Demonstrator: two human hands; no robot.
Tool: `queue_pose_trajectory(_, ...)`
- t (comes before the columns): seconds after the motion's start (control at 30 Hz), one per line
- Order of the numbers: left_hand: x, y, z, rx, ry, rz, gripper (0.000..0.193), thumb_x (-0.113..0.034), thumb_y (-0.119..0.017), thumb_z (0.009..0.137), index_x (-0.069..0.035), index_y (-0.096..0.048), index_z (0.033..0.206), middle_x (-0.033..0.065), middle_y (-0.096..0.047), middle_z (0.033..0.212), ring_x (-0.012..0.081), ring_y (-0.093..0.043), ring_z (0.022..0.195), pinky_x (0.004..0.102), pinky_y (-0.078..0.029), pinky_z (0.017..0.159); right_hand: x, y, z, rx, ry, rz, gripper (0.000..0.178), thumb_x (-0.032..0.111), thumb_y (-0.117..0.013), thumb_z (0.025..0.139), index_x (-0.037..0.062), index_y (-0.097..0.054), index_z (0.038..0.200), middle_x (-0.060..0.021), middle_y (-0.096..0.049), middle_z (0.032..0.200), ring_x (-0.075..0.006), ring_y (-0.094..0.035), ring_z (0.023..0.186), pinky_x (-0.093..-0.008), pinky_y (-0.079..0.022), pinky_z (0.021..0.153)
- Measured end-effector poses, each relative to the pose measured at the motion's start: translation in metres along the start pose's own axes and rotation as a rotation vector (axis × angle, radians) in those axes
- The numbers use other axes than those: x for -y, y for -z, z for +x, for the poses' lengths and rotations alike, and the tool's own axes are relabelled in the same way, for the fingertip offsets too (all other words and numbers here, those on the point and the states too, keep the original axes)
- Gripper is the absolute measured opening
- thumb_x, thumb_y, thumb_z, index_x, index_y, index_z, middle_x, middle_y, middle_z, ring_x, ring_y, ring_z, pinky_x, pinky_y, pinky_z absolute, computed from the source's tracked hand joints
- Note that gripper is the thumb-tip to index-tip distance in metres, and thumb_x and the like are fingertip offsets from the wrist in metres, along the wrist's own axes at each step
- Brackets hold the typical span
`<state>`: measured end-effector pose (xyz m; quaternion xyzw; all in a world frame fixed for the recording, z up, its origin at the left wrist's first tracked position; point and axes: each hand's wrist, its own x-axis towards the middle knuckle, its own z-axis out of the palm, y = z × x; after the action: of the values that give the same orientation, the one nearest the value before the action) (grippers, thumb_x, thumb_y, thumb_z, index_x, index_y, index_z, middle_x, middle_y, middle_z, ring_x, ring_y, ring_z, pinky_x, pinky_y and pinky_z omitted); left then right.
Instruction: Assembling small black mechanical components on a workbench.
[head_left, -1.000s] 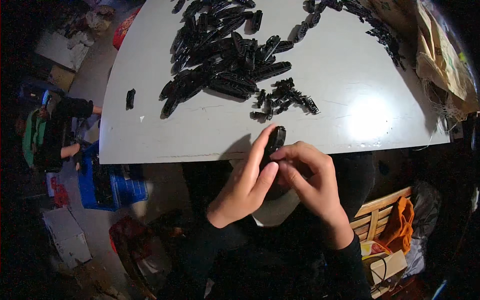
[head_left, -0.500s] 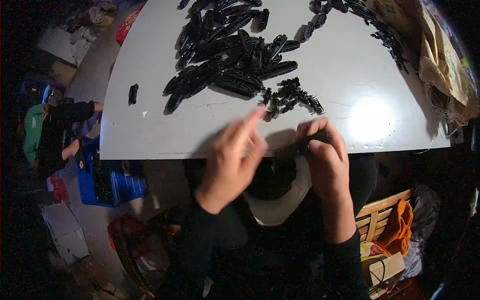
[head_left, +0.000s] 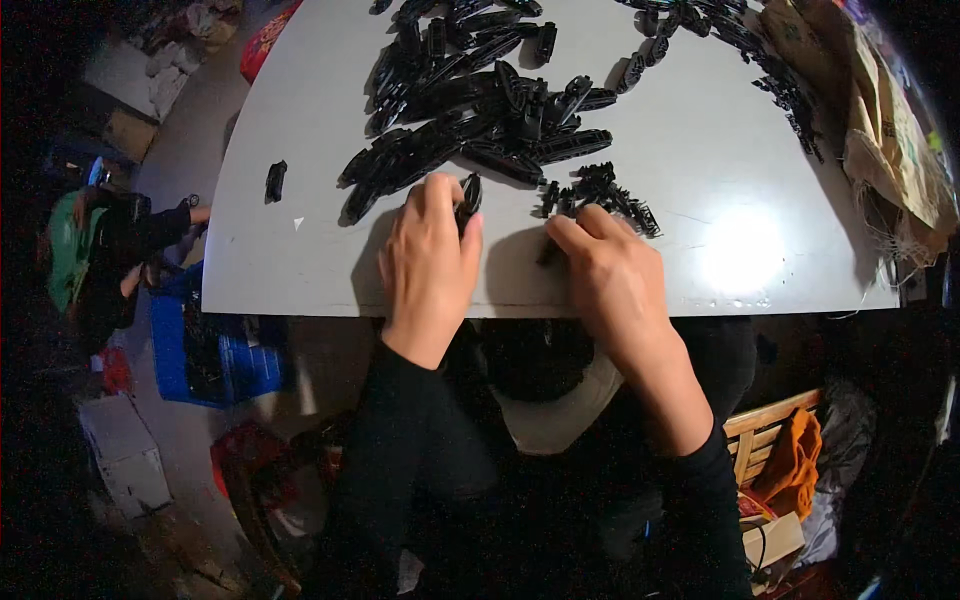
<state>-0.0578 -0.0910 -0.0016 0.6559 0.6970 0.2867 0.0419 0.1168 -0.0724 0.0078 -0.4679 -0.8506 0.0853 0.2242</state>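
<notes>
My left hand (head_left: 428, 262) is closed around a long, narrow black plastic part (head_left: 470, 197), which points away from me just above the white table. Its lower end is hidden by my fingers. In front of it lies a heap of similar long black plastic parts (head_left: 405, 160). My right hand (head_left: 618, 278) is closed at the near edge of a small pile of short, toothed black plastic pieces (head_left: 597, 180). A small dark piece (head_left: 547, 253) shows under its fingertips, which look pinched on it; its shape is mostly hidden.
One black part (head_left: 276, 182) lies alone on the left of the white table (head_left: 330, 270). More black pieces (head_left: 790, 105) line the far right, beside a brown sack (head_left: 890, 150). At left are a blue crate (head_left: 250, 372) and another person (head_left: 110, 235). A wooden chair (head_left: 775, 425) stands lower right.
My left hand has gone forward to the heap's near edge and now holds a long black part. My right hand has moved left and forward from the table's edge to the small pieces.
</notes>
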Motion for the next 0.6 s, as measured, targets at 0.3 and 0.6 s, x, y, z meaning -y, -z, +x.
queue_pose_trajectory(0.3,-0.015,0.021,-0.035,0.087,0.287,-0.874,0.024,-0.011,-0.050,0.091,0.002,-0.047,0.111,0.0029,-0.052,0.081,0.0052,-0.048,0.062,0.0178,-0.040,0.054,0.006,0.014,-0.001,-0.082,-0.313,0.177,0.016,0.016,-0.060,0.083,0.0006,-0.056,0.081,-0.0147,-0.057,0.071,-0.0284,-0.057,0.063,-0.0338,-0.045,0.057)
queue_pose_trajectory(0.6,-0.023,0.023,-0.047,0.246,0.389,-1.253,0.041,-0.029,-0.035,0.098,-0.002,-0.039,0.127,0.0014,-0.051,0.078,0.0033,-0.037,0.058,0.0169,-0.031,0.050,0.016,0.011,-0.009,0.181,-0.464,1.130,0.013,0.010,-0.064,0.081,-0.0021,-0.059,0.078,-0.0038,-0.061,0.067,-0.0047,-0.049,0.052,-0.0183,-0.037,0.046)
